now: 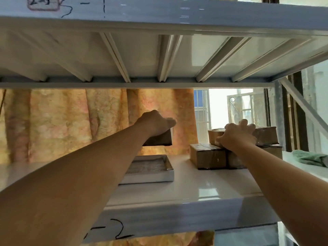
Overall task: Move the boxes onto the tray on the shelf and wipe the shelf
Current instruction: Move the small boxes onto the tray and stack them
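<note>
My left hand [153, 124] grips a small cardboard box [160, 139] from above and holds it in the air over the silver tray [150, 176], which lies on the white shelf [204, 185]. My right hand [237, 134] is clamped on the top cardboard box [266, 134] of a stack at the right. Below it stand two more taped boxes: one to the left [207, 158], the other [236, 160] partly hidden behind my right forearm.
A green cloth [310, 158] lies on the shelf at the far right. The upper shelf's underside [159, 55] hangs low overhead. A diagonal brace [305, 107] and upright post stand at the right. An orange curtain [71, 121] hangs behind.
</note>
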A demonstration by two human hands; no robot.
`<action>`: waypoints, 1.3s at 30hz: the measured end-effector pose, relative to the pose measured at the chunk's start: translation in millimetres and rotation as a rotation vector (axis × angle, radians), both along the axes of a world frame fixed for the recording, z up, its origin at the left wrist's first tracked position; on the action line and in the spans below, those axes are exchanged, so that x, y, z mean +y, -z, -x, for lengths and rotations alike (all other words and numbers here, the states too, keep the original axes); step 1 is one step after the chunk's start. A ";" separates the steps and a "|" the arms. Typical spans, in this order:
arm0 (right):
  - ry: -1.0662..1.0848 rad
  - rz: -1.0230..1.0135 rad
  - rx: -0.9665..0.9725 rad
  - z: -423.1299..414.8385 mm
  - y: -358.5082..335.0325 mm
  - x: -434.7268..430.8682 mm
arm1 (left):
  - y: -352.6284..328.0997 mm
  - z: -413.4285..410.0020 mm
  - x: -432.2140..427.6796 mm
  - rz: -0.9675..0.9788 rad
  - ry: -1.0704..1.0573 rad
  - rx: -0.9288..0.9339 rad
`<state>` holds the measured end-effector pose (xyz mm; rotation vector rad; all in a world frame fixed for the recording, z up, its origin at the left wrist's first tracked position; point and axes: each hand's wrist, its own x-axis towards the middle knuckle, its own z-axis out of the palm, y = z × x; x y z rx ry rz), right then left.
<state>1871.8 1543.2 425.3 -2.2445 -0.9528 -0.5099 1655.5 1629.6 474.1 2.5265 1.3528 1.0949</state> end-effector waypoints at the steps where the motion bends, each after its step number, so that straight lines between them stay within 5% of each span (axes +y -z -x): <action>1: 0.005 -0.023 -0.028 1.4 0.1 -1.0 | 0.7 5.5 1.8 -0.001 -0.010 0.008; 14: -0.076 -0.182 -0.468 66.8 -21.1 7.3 | 7.2 59.2 13.5 0.037 -0.084 -0.036; 18: -0.150 -0.236 -0.379 98.8 -26.2 11.5 | 5.9 76.7 12.3 0.040 -0.109 -0.035; 22: -0.277 -0.278 -0.013 137.6 -30.9 23.0 | 3.5 104.7 10.1 0.064 -0.169 0.022; 32: -0.535 -0.077 0.090 234.3 -18.1 42.2 | 13.4 180.6 8.2 0.251 -0.205 0.013; 39: -0.570 -0.038 0.093 259.0 -10.4 40.2 | 33.3 203.9 18.6 0.195 -0.202 0.007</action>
